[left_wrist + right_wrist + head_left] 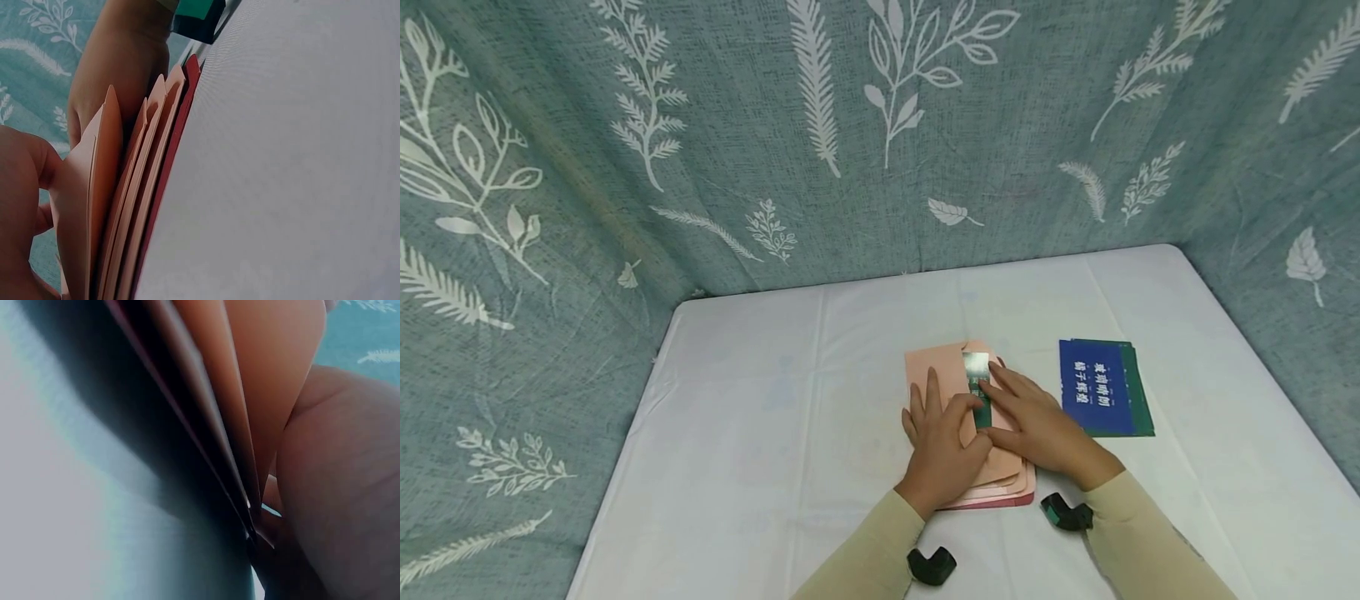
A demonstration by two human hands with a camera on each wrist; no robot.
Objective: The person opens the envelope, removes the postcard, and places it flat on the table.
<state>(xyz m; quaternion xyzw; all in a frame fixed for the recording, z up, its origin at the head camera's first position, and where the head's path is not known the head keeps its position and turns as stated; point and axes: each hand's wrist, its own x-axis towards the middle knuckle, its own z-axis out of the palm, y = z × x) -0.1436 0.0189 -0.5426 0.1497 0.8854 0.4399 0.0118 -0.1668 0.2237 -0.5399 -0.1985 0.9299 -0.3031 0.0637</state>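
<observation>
A peach envelope [936, 363] lies on top of a stack of envelopes, with a green card [982, 413] partly inside its right-hand opening. My left hand [942, 454] lies over the envelope, its thumb and index finger curled at the opening's edge. From the right, my right hand [1047, 425] holds the card near its outer edge, fingertips on it and the thumb lower down. In the left wrist view the top envelope [78, 181] bulges above the others. Part of the card is hidden by the envelope and fingers.
Under the top envelope are several more peach ones and a dark red one [1024, 502]. Blue and green cards [1093, 387] with white characters lie to the right on the white-covered table [760, 450]. A leaf-patterned curtain [850, 217] stands behind it.
</observation>
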